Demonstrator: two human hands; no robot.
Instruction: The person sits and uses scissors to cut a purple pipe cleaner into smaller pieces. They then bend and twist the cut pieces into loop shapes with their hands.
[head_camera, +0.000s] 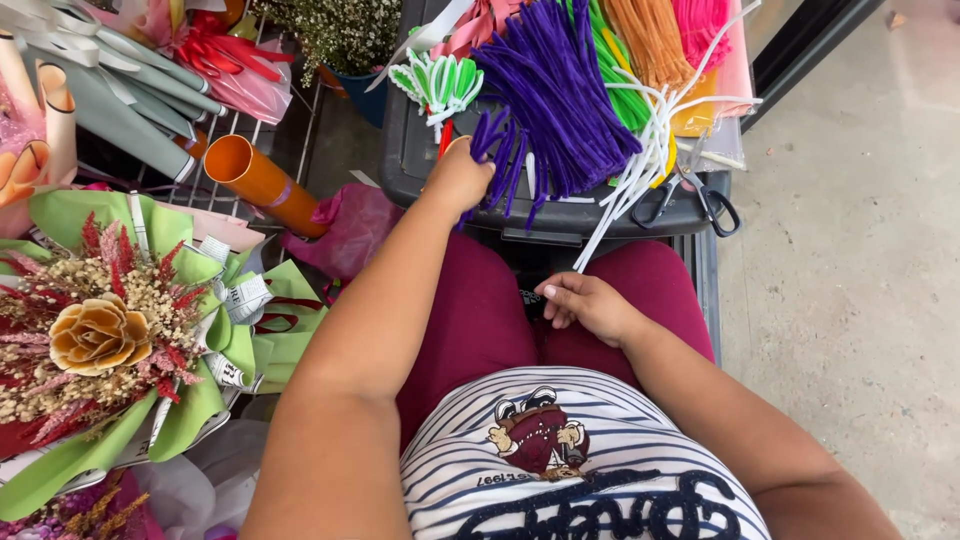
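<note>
Purple pipe cleaners (555, 90): fuzzy stems, one thick bundle fanned across the grey bin lid (420, 165) ahead of my knees, green, orange and pink bundles alongside. I note the left hand (462, 175) reaching in at the bundle's lower edge, fingers curled into the purple strands; the fingertips are buried there, so I cannot tell how many stems they grip. White pipe cleaners (640, 165): long stems running down from the lid. Right hand (588, 303), resting on my lap, pinches their lower ends, fingers pressed together. Scissors (700, 200): partly hidden beneath the white stems.
</note>
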